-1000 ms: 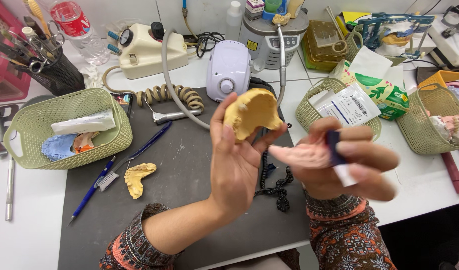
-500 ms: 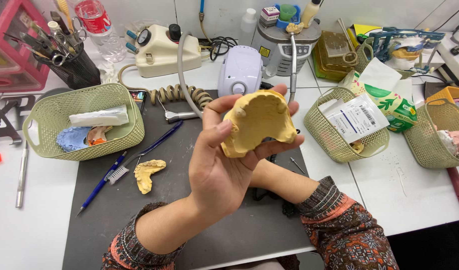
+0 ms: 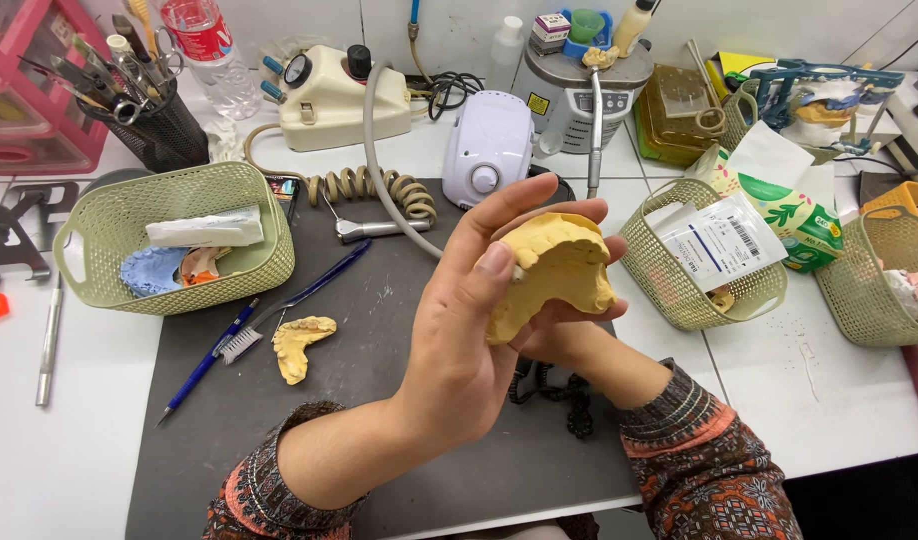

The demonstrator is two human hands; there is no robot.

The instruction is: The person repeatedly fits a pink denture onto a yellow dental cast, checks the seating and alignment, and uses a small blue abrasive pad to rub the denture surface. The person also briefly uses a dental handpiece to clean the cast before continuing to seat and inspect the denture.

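My left hand (image 3: 469,330) holds a yellow dental plaster cast (image 3: 554,270) up over the dark work mat (image 3: 379,340), thumb across its front and fingers behind it. My right hand (image 3: 564,340) sits under and behind the cast, mostly hidden by the left hand; it touches the cast's lower edge. A second, smaller yellow cast (image 3: 301,345) lies on the mat to the left, beside a toothbrush (image 3: 279,310) and a blue pen (image 3: 204,370).
A green basket (image 3: 109,240) with a white tube stands at left, two more green baskets (image 3: 679,290) at right. Behind are a white motor unit (image 3: 489,145), a coiled hose (image 3: 379,190), a beige device, a tool holder and a steel canister. A scalpel handle (image 3: 47,340) lies far left.
My right hand, held out to the right with a small tool a second ago, has moved in behind the cast. The left hand has turned the cast and lowered it slightly.
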